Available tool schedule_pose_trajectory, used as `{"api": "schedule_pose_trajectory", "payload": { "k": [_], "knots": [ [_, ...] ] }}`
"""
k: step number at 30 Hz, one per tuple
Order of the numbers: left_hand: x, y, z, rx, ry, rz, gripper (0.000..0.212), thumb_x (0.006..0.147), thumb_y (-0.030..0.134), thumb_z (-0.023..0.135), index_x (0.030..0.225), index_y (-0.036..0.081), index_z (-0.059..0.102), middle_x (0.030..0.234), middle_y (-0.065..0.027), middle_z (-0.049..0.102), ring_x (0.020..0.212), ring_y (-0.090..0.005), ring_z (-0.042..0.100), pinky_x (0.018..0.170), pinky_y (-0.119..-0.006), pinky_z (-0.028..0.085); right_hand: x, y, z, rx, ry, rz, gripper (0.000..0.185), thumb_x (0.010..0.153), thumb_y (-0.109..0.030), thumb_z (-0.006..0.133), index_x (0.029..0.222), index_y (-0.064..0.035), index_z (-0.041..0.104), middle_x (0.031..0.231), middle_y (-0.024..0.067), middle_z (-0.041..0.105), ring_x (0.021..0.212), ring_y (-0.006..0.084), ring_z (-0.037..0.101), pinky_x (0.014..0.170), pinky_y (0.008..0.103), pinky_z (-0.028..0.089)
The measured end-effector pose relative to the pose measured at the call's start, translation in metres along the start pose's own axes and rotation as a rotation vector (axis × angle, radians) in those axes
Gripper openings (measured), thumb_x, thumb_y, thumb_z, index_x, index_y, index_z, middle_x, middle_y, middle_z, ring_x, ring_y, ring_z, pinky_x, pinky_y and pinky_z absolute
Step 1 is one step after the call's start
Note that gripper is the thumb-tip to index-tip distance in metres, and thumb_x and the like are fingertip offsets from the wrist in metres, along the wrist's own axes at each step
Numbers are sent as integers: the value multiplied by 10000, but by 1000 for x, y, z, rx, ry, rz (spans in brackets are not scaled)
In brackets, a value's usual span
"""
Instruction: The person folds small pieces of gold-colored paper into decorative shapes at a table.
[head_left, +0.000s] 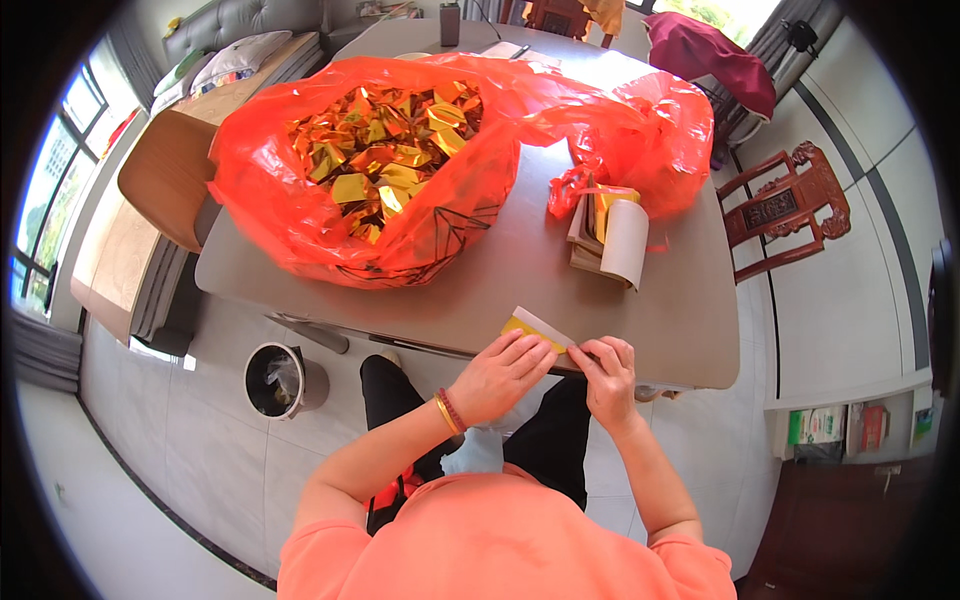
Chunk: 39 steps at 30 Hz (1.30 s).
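Observation:
A small gold and white paper sheet (534, 327), folded into a strip, lies at the table's near edge. My left hand (504, 373) rests flat with its fingertips on the strip's gold part. At the strip's right end, my right hand (609, 376) pinches the corner between thumb and fingers. Behind them a large open red plastic bag (457, 232) holds many folded gold foil papers (375, 161). To the right, a stack of gold and white paper sheets (624, 240) with a curled top stands against another red plastic bag (645, 150).
The grey table (480, 300) has rounded corners. A dark box (450, 24) and a pen (520, 52) are at its far side. A brown chair (166, 176) stands left, a carved wooden chair (784, 206) right. A waste bin (300, 382) is on the floor.

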<state>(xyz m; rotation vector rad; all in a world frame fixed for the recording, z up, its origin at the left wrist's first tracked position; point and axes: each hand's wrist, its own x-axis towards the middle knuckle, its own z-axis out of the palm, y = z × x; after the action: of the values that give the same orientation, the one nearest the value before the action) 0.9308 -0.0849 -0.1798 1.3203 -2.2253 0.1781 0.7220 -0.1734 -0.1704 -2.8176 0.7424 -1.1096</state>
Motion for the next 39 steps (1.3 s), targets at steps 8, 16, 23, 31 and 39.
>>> {"api": "schedule_pose_trajectory", "payload": {
  "k": [8,16,23,31,39],
  "knots": [
    [1,2,0,61,-18,10,466,863,142,567,1317,38,583,1274,-79,585,1236,-246,531,1108,-448,385,1,-3,-3,-55,-1,0,265,760,-40,638,1000,-46,749,974,46,621,955,262,578,869,420,462],
    [-6,-2,-4,28,12,1,466,846,123,575,1305,41,591,1325,-81,582,1272,-282,523,1110,-467,389,-10,-25,5,-106,-56,6,322,801,-51,634,1108,-94,722,1284,66,601,1200,291,545,1060,500,390],
    [-8,0,-7,16,8,-44,442,856,120,568,1290,45,601,1326,-87,577,1274,-286,515,1105,-471,391,-6,-23,-3,-140,-35,132,334,778,-143,716,1112,-145,721,1306,74,587,1265,328,498,1109,571,311],
    [4,37,17,192,59,-220,443,844,139,576,1263,-1,606,1327,-124,574,1233,-337,515,1067,-472,401,-18,-34,12,145,-31,116,480,811,-91,668,1272,20,594,1395,171,550,1324,403,483,1142,523,333],
    [-39,-11,-22,172,-6,-94,433,868,129,549,1281,12,599,1343,-117,590,1285,-281,530,1115,-432,385,-8,-42,23,-14,-93,29,532,819,-28,651,1344,-48,567,1329,152,586,1271,312,552,1119,505,384]
  ]
}}
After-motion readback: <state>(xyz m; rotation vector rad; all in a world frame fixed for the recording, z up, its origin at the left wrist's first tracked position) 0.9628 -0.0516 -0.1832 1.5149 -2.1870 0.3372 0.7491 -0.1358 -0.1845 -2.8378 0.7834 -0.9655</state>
